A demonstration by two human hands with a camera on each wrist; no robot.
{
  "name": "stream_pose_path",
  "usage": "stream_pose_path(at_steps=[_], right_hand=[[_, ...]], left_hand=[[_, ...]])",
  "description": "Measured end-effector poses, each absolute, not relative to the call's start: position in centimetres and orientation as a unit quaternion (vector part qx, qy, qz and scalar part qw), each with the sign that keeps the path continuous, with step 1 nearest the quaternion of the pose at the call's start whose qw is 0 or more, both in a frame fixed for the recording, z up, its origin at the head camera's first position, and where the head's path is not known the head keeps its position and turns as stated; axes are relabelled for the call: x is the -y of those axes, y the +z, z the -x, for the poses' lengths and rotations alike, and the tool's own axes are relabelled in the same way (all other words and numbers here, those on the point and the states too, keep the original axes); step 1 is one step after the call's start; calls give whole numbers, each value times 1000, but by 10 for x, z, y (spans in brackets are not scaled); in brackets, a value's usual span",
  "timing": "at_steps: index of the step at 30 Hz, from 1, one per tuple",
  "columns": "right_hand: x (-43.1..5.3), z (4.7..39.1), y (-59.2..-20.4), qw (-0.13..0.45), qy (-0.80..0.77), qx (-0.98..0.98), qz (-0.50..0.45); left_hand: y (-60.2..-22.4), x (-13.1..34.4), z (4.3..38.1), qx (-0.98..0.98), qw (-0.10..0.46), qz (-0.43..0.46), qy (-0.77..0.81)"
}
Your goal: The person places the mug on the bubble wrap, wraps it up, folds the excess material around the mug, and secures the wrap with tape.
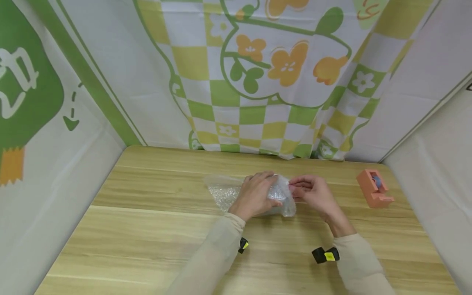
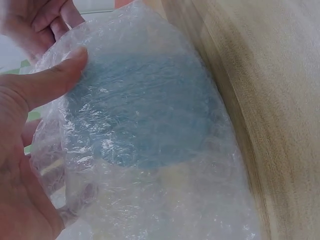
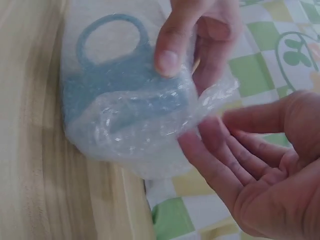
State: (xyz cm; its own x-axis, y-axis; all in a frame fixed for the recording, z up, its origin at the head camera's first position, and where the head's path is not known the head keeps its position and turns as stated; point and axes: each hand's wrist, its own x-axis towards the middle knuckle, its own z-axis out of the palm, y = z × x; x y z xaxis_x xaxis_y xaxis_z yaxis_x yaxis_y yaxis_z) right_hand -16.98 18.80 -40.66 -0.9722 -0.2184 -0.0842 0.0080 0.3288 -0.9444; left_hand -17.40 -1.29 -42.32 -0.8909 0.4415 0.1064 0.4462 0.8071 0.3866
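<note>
A blue mug (image 2: 150, 110) with a ring-shaped handle shows through clear bubble wrap (image 1: 223, 196), which lies around it over the wooden table. My left hand (image 1: 255, 193) grips the bundle from above, its thumb on one side and its fingers around the other. At the bundle's right end, my right hand (image 1: 315, 194) pinches the loose edge of the wrap between thumb and fingertips. In the right wrist view the mug's handle (image 3: 112, 40) faces that camera, under the film. A flat tail of wrap spreads out to the left of my left hand.
An orange tape dispenser (image 1: 372, 189) with a blue roll stands at the table's right back corner. The wooden table (image 1: 147, 237) ends at a checked green, yellow and white curtain (image 1: 250, 114). Pale fabric walls stand left and right.
</note>
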Motion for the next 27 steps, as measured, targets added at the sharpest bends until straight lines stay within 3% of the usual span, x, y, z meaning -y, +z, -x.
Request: stream_pose_path(at_steps=[13,27], right_hand=[[-181,174,-420,-19,-416,-902,115],[-182,177,-427,-26,-388,-908,155]], left_hand=[[-425,12,175,945,3,233,-230],[-434,19,173,928,8,242,-284]])
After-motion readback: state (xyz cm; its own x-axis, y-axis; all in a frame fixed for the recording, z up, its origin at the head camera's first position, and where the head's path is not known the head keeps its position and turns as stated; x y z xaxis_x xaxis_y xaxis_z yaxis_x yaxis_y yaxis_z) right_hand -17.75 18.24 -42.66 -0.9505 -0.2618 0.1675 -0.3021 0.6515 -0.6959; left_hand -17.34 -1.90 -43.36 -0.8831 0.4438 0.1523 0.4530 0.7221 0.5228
